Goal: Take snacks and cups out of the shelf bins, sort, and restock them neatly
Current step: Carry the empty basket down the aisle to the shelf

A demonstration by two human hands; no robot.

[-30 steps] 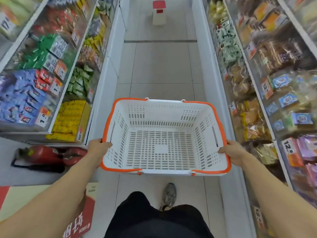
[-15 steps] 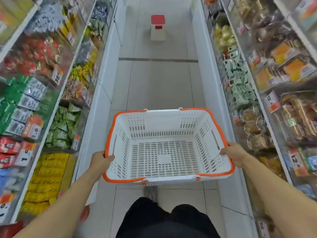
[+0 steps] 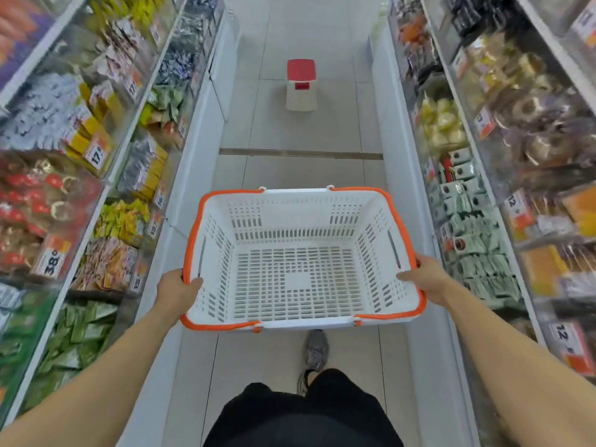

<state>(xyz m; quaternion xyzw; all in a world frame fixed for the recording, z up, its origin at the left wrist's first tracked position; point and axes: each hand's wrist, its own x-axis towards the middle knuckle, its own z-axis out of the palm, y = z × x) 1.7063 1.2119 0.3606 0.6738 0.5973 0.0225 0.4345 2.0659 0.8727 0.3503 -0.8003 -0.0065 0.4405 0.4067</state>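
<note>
Gripping the white basket (image 3: 300, 217) rim, left hand (image 3: 175, 293) and right hand (image 3: 425, 280) curl round it; nothing inside.

Premises are a retail shop, specifically a snack aisle: tiered shelves (image 3: 106, 175) with clear-fronted bins run down both sides of a narrow tiled floor (image 3: 300, 130), stocked with packaged snacks (image 3: 122, 221) in bulk. Orange-and-white price tags (image 3: 53, 258) showing figures such as 38, 17 and 12 are fixed to the bin fronts. A white shopping basket (image 3: 300, 221) with an orange rim and a small red-topped step stool (image 3: 301, 83) further down the aisle are consistent with this.
</note>
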